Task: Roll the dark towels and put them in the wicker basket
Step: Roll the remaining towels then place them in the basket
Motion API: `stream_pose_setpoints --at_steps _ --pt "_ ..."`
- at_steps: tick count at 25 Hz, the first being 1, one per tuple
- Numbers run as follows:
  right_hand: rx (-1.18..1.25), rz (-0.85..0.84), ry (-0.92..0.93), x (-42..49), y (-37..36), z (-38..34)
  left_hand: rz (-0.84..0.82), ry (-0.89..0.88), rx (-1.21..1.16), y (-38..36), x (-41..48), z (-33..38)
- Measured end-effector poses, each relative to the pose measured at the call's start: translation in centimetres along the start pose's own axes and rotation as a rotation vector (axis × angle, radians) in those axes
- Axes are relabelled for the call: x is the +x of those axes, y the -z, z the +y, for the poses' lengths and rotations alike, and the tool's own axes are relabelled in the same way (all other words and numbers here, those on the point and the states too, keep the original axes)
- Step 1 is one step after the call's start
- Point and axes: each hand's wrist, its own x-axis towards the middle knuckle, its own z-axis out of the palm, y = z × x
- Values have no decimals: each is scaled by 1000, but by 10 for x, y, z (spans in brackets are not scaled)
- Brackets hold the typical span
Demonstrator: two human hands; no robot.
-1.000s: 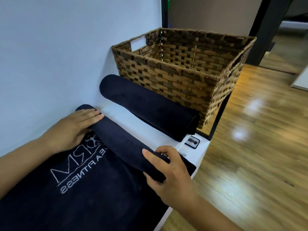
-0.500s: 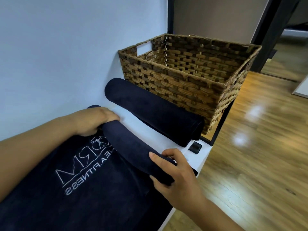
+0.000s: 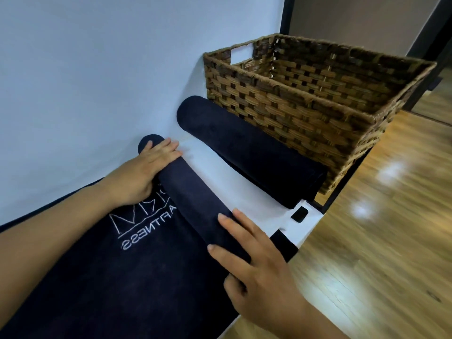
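A dark navy towel (image 3: 97,277) with white lettering lies flat on a white shelf (image 3: 220,189). Its far end is wound into a roll (image 3: 193,204). My left hand (image 3: 144,172) presses on the roll's left end by the wall, fingers stretched across the top. My right hand (image 3: 256,260) rests on the roll's right end with straight fingers. A second dark towel (image 3: 244,152), fully rolled, lies beyond it, up against the wicker basket (image 3: 281,111). What I can see of the basket's inside holds nothing.
A pale wall (image 3: 97,69) runs along the left of the shelf. A small black object (image 3: 299,214) sits on the shelf near its right edge. The wood floor (image 3: 379,241) lies below on the right.
The roll has turned toward me and now covers more of the lettering. My left hand's fingers went from curled round the roll to stretched over it. My right hand stays on the right end.
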Motion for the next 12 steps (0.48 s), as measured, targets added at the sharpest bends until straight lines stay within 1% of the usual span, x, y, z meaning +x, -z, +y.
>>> stream_pose_setpoints --at_steps 1,3,5,6,8,9,10,11,12 --pt "-7 -36 31 -1 -1 -7 -12 -6 -13 3 -9 0" --pt "-9 -48 66 -2 1 -19 -47 2 -51 7 -27 -4" --pt "51 -21 21 2 5 -25 -74 -2 -76 15 -39 -7" --pt "111 3 -49 6 10 -25 -77 -4 -63 23 -37 -8" --pt "209 17 -305 16 22 -23 -95 -37 21 44 -18 -8" --pt "246 -23 -438 19 26 -21 -114 -77 97 54 -4 -7" --pt "252 -90 -539 20 28 -19 -168 -113 155 62 11 -4" --pt "209 -167 -585 20 30 -19 -252 -122 178 66 26 1" --pt "156 -234 -586 21 31 -19 -359 -76 136 66 39 5"
